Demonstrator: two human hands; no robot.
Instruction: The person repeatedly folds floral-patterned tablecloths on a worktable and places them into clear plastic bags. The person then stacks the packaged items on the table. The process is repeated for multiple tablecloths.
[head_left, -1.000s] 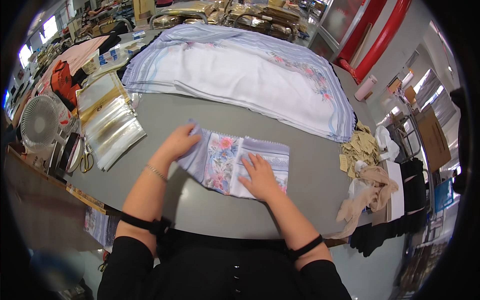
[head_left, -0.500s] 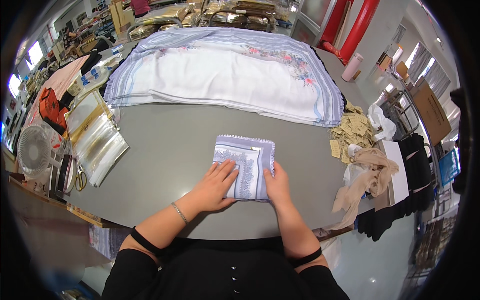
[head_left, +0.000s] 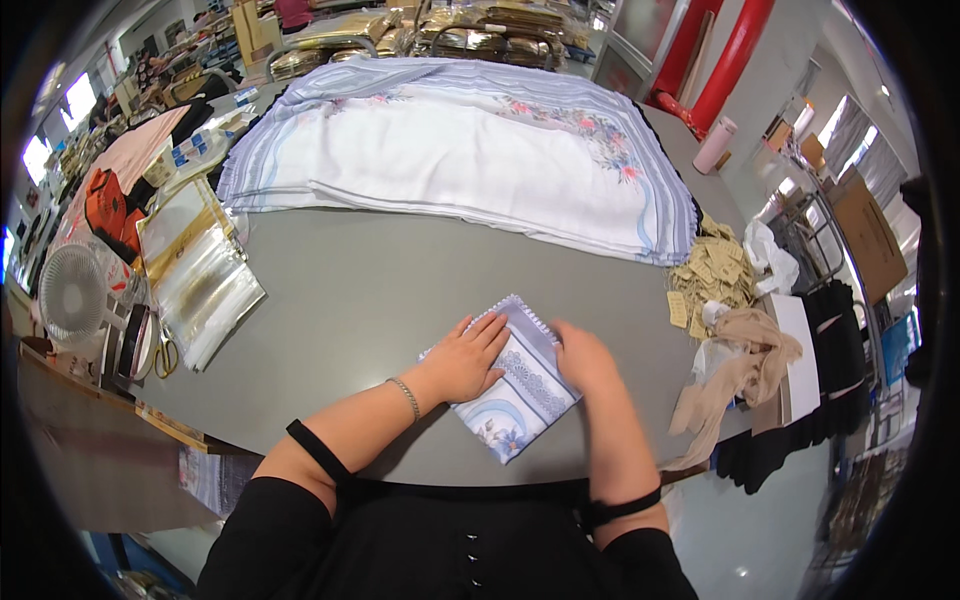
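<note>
A folded scarf (head_left: pixel 520 365), lavender and white with a lace-like border and a blue flower at its near corner, lies turned slantwise on the grey table in front of me. My left hand (head_left: pixel 465 358) lies flat over its left part with the fingers stretched out, covering some of the pattern. At the scarf's right edge is my right hand (head_left: pixel 588 358), slightly blurred. Its fingers are partly hidden, so I cannot make out whether they grip the edge. Beyond both hands a wide stack of white floral scarves (head_left: pixel 450 150) with lavender borders spreads across the table.
Left on the grey table (head_left: pixel 350 300) lie clear plastic bags (head_left: pixel 205 300), scissors (head_left: pixel 166 355) and a white fan (head_left: pixel 75 292). To the right are a pile of beige tags (head_left: pixel 712 270), a tan cloth (head_left: pixel 745 360) and a white box (head_left: pixel 798 360). A pink bottle (head_left: pixel 715 145) stands farther back.
The folded scarf has turned from square to slantwise and come nearer to me. Its flowered near corner now shows. My left hand has stayed on it; my right hand has shifted slightly right.
</note>
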